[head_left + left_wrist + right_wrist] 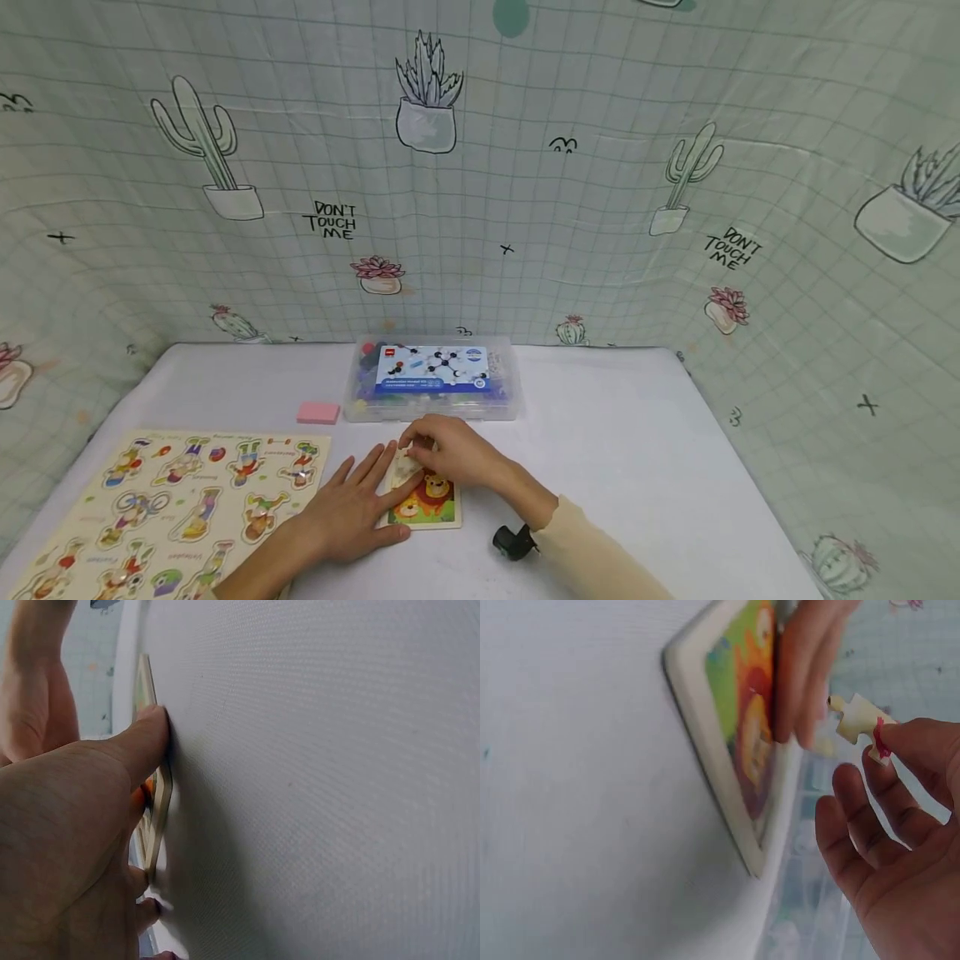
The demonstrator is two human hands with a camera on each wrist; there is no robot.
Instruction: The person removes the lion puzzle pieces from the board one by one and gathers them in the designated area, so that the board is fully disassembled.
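A small wooden jigsaw puzzle (435,500) with a lion picture in a pale frame lies on the white table. My left hand (348,515) rests spread at its left side, one finger reaching across the picture. In the left wrist view the thumb touches the edge of the frame (160,817). Over the far end of the puzzle is my right hand (453,450). In the right wrist view it pinches a puzzle piece (861,720), pale with a pink mark, between thumb and index finger, held apart from the frame. The other fingers are loosely bent.
A large wooden board with figure pieces (168,500) lies left of the puzzle. Behind stands a clear plastic box with a molecular model label (432,379), with a pink block (318,413) beside it. A black object (513,542) sits by the right wrist. Patterned cloth (480,192) surrounds the table.
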